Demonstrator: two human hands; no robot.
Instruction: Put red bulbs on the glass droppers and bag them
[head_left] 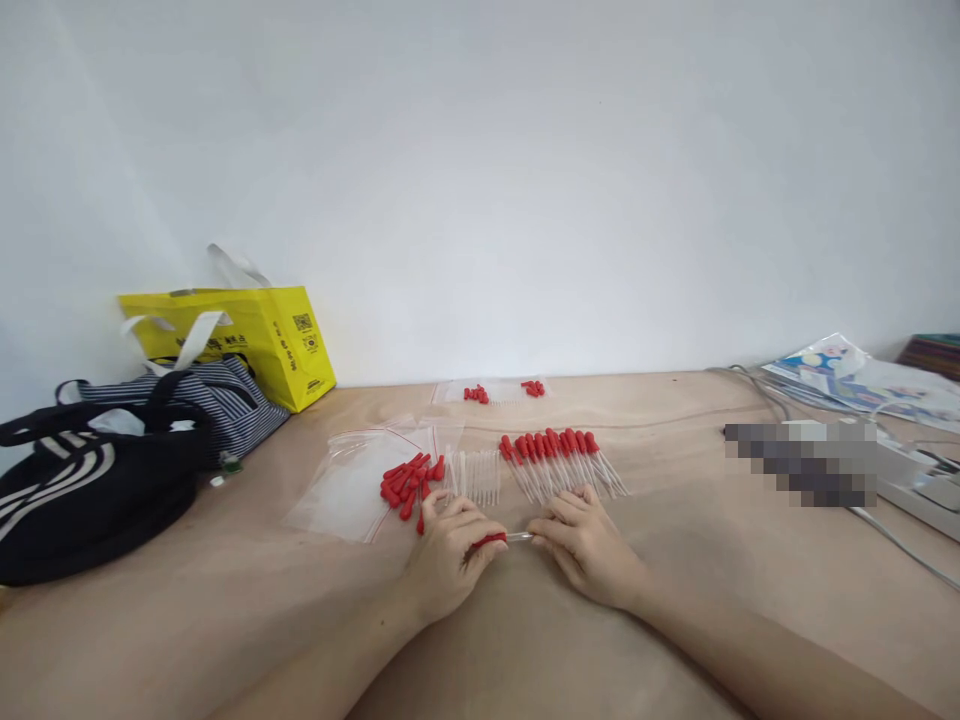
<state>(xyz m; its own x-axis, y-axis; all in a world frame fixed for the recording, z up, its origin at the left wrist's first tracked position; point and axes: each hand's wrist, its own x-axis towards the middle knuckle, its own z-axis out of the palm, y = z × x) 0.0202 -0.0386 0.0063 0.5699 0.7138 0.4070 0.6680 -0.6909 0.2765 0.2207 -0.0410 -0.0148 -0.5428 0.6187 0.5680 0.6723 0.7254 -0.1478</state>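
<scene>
My left hand (452, 550) pinches a red rubber dropper bulb (492, 539). A clear dropper tube (519, 537) lies in line with it, its other end gripped by the closed fingers of my right hand (589, 545). Bulb and tube meet between the hands; how deep the tube sits is hidden. Beyond my left hand is a heap of loose red bulbs (409, 480). A row of bare clear tubes (472, 476) lies to its right. Past my right hand, several droppers with red bulbs on top (559, 460) lie side by side.
Clear zip bags (337, 490) lie flat left of the bulbs. Against the wall, another bag (502, 390) holds red bulbs and tubes. At left stand a black bag (105, 500), a striped bag (240, 410) and a yellow bag (300, 350). Cables and a power strip (922, 500) occupy the right.
</scene>
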